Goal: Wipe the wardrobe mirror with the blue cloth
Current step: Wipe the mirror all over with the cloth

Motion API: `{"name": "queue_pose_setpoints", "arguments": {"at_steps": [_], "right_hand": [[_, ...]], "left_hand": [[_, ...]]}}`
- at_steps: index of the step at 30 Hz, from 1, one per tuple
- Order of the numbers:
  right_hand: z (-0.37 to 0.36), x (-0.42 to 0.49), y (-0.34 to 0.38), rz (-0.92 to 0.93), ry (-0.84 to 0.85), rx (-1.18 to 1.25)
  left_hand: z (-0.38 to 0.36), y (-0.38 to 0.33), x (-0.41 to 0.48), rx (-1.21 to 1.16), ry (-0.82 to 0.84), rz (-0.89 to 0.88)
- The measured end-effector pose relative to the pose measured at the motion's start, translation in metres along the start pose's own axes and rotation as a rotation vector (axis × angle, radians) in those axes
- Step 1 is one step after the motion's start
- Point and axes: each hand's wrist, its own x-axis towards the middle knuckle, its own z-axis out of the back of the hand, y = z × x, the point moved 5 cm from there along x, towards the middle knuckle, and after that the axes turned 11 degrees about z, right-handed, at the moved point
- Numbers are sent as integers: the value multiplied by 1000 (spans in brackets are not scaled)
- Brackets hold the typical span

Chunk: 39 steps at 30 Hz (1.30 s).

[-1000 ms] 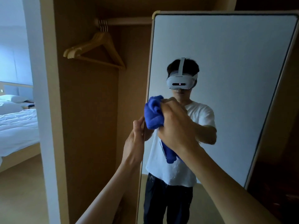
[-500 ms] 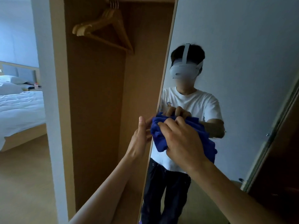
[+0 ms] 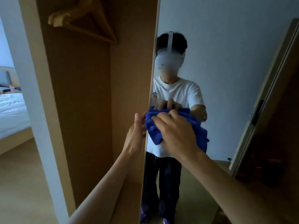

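The tall wardrobe mirror (image 3: 226,62) fills the right half of the view, in a thin pale wood frame. My right hand (image 3: 176,135) presses a bunched blue cloth (image 3: 153,128) flat against the glass near its left edge, at about mid height. My left hand (image 3: 135,135) grips that left edge of the mirror door, thumb up and fingers curled behind it. The glass reflects a person in a white T-shirt and dark trousers, with the cloth doubled in the reflection.
Left of the mirror is the open wardrobe bay (image 3: 84,102) with wooden hangers (image 3: 80,18) at the top. A white wall post (image 3: 29,78) stands further left, a bed (image 3: 11,113) beyond it. A dark wooden door (image 3: 275,135) lies at the right.
My right hand has slid the cloth down the glass from chest height toward waist height in the reflection. The view has tipped downward. My left hand keeps its hold on the mirror's edge.
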Motion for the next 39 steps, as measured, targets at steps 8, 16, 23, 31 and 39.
{"name": "queue_pose_setpoints", "arguments": {"at_steps": [8,16,23,31,39], "right_hand": [[14,1,-32,-134,-64,-2],[-27,-44,-4,-25,41,22],[11,-13,-40,-102,-50,-10],[-20,-44,-18,0,38,-54],[24,-34,-56,-83,-52,-69]], "left_hand": [[-5,6,-3,15,-11,-47],[-10,0,-7,22,-79,-54],[-15,4,-11,3,-134,-73],[-17,4,-10,73,-247,-76],[-25,5,-19,167,-289,-113]]}}
